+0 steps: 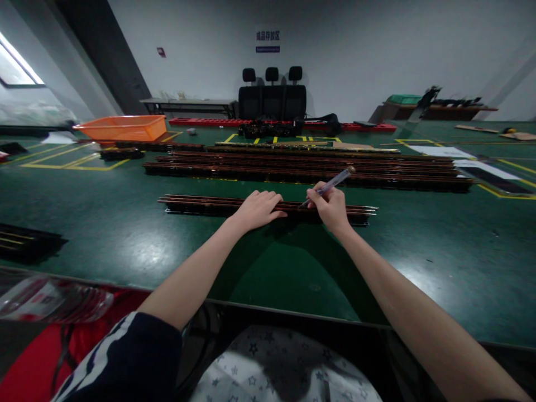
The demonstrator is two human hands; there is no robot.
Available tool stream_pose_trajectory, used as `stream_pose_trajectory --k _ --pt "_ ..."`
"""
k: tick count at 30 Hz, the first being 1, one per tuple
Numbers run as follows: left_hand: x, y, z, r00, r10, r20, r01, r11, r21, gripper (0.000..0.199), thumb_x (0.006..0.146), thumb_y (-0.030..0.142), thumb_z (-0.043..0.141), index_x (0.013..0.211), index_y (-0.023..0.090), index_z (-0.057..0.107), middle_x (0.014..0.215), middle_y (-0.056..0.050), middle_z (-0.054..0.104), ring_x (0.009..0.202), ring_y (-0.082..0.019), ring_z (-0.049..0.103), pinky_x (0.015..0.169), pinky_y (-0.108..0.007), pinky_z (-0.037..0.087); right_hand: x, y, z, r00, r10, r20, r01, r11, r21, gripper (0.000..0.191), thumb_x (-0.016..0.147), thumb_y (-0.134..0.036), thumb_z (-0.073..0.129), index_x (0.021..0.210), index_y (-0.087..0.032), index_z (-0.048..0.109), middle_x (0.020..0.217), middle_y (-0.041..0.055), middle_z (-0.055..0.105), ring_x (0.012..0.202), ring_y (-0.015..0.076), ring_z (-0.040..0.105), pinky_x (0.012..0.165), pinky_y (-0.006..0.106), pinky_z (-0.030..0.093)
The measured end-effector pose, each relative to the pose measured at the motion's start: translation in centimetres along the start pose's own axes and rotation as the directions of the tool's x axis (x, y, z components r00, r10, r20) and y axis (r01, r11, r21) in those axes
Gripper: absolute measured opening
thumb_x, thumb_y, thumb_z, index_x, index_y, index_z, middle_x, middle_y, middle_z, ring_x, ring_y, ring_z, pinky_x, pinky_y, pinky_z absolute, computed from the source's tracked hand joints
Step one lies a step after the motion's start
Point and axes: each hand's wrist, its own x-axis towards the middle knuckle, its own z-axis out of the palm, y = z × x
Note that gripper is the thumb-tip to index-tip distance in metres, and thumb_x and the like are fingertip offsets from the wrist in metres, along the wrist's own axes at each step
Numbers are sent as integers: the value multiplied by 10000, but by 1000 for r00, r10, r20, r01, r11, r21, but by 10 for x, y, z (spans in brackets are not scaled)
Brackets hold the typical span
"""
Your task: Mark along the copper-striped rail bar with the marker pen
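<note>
A narrow bundle of long dark strips [201, 204] with copper-coloured edges lies crosswise on the green table. My left hand [259, 210] is laid over the middle of it, its fingers bent over the far side and the thumb along the near side. To the right, my right hand [330, 206] is closed around a clear-barrelled pen [337, 180]. The pen slants, with its lower end at the top of the strips and its capped end up to the right. Exactly where the tip touches is too small to tell.
Behind lies a larger stack of similar strips [293, 167]. An orange bin [125, 128] stands at the back left, and more dark strips [29, 243] lie at the left. White papers [444, 152] are at the right. A plastic bottle [54, 300] is below the table's front edge.
</note>
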Motion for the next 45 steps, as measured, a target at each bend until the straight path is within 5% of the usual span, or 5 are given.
stream_pose_trajectory --k 45 --pt "-3 -7 -4 1000 17 18 -16 999 -49 345 963 433 432 1096 145 569 1053 -101 648 988 -253 604 819 -361 433 -1 -5 1 998 23 52 -20 999 -41 312 791 -480 579 656 -200 559 536 9 607 519 158 588 575 302 459"
